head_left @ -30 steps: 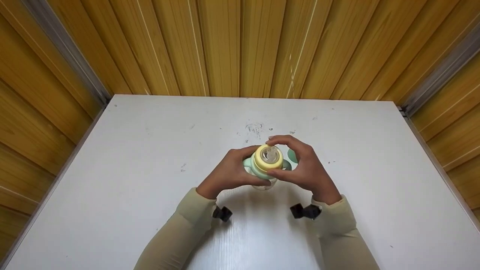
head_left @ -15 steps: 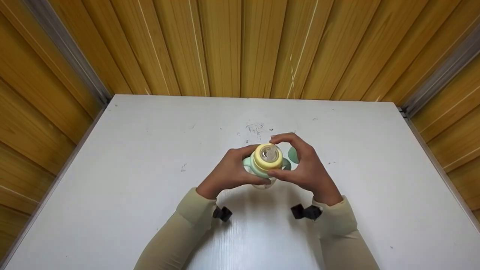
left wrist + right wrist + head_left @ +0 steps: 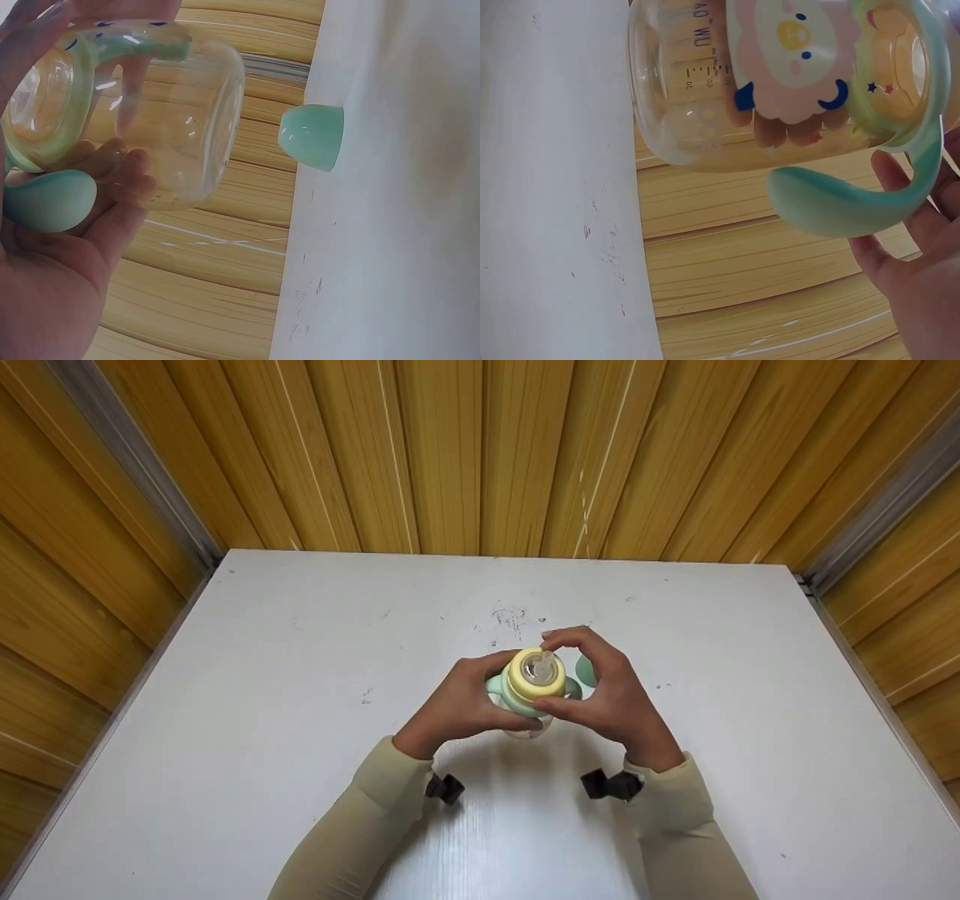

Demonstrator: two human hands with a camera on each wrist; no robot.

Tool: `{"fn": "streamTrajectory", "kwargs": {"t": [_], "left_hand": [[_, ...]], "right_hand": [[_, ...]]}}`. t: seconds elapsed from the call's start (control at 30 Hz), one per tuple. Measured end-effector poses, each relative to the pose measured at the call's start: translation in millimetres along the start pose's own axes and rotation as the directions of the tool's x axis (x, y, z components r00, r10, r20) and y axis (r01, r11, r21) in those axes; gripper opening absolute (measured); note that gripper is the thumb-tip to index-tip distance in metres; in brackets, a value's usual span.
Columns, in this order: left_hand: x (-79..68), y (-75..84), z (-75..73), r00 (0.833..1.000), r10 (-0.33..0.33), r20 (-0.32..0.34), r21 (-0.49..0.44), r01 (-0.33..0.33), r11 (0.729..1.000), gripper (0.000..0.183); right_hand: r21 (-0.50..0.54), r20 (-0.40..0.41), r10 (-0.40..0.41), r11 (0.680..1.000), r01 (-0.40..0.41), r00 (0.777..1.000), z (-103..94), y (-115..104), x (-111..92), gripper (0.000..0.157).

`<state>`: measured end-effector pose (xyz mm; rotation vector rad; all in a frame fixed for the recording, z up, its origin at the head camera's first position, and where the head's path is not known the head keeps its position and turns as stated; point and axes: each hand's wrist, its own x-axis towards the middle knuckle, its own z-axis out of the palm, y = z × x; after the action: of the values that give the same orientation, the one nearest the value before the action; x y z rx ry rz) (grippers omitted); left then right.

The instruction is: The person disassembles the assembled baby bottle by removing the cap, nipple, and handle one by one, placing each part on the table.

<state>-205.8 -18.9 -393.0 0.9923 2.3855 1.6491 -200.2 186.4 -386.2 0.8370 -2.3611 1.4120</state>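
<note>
A clear baby bottle (image 3: 172, 120) is held upright over the table between both hands. In the head view, the bottle's yellow collar (image 3: 535, 694) faces up around a clear teat (image 3: 540, 667). My left hand (image 3: 459, 701) grips the bottle's body, its fingers wrapped behind it in the left wrist view. With thumb and fingertips on opposite sides, my right hand (image 3: 611, 697) holds the yellow collar. A mint-green handle (image 3: 847, 206) juts out on each side of the bottle, and a lion-like print (image 3: 791, 45) decorates its wall.
A mint-green dome cap (image 3: 313, 136) stands on the white table (image 3: 247, 697), just behind my right hand in the head view. Wood-patterned panels (image 3: 450, 457) wall in the table at the back and both sides. Dark scuff marks dot the tabletop.
The right hand's fingertips have shifted slightly to the right on the collar. My left hand and the bottle stay almost in place.
</note>
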Motion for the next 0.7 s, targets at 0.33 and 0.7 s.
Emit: {"fn": "streamTrajectory", "kwargs": {"t": [0.33, 0.7], "left_hand": [[-0.8, 1.0, 0.2, 1.0, -0.011, 0.003, -0.001, 0.011, 1.0, 0.067], [3.5, -16.5, 4.2, 0.999, -0.036, 0.007, 0.003, 0.036, 0.999, 0.07]], "right_hand": [[0.025, 0.013, -0.023, 0.999, 0.023, 1.0, -0.6, 1.5, -0.7, 0.056], [0.036, 0.03, -0.023, 0.999, 0.022, 0.999, -1.2, 1.4, -0.6, 0.056]]}}
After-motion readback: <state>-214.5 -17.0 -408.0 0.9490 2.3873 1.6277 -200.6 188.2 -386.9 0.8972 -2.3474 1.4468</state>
